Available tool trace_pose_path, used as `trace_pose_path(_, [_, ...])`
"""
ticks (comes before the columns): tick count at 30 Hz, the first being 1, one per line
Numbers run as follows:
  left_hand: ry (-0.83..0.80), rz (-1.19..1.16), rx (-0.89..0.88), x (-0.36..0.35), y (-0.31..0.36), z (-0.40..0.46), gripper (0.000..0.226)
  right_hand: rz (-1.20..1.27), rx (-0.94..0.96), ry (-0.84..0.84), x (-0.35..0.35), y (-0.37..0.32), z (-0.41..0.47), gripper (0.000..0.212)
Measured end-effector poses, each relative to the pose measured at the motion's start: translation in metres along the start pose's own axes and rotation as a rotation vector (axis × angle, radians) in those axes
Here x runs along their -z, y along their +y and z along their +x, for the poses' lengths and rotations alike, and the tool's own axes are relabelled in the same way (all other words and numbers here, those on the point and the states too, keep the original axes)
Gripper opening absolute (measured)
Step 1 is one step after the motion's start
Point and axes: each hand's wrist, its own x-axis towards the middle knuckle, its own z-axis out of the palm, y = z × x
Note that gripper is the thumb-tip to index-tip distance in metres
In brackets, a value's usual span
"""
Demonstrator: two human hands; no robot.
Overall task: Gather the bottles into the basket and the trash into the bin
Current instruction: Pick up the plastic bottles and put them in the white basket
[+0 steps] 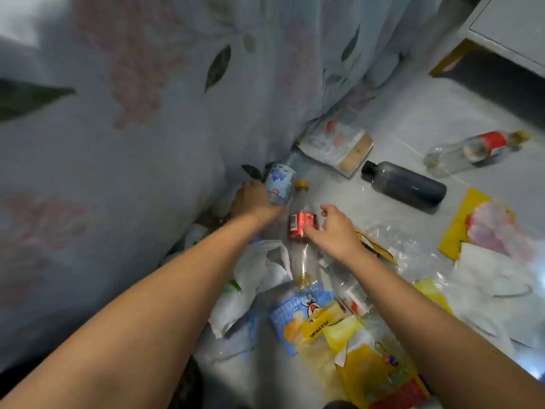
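A flowered bedsheet [147, 128] hangs down to the pale floor [413, 119] on my left. Along its hem lies a clear packet [336, 143]; a dark bottle [407, 185] and a red-labelled clear bottle [477, 149] lie further out on the floor. Wrappers [321, 317] and a white bag [259, 278] litter the floor under my arms. My left hand [253, 202] grips a blue-labelled bottle [280, 181] against the sheet. My right hand [333, 228] hovers, fingers loosely spread, touching the red-labelled bottle [302, 224] lying between my hands.
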Motion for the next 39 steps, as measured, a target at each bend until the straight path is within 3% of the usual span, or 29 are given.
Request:
trace_pose_path(3, [-0.015, -0.082, 0.023, -0.003, -0.003, 0.007, 0.082, -0.042, -0.046, 0.021, -0.016, -0.004, 0.013, 0.073])
trace_pose_path(9, [-0.157, -0.217, 0.031, -0.019, -0.017, 0.016, 0.065, -0.081, -0.115, 0.007, -0.036, -0.006, 0.022, 0.074])
trace_pose_path(19, [-0.071, -0.319, 0.009, 0.008, -0.010, -0.010, 0.060, 0.107, -0.088, 0.072, -0.026, -0.005, 0.007, 0.082])
trace_pose_path(31, [0.122, -0.344, -0.106, 0.122, -0.012, -0.172, 0.063, 0.592, 0.045, 0.035, 0.052, -0.035, -0.104, 0.068])
trace_pose_path(39, [0.197, -0.490, -0.124, 0.183, -0.024, -0.293, 0.055, 0.661, 0.268, -0.032, 0.095, -0.095, -0.192, 0.070])
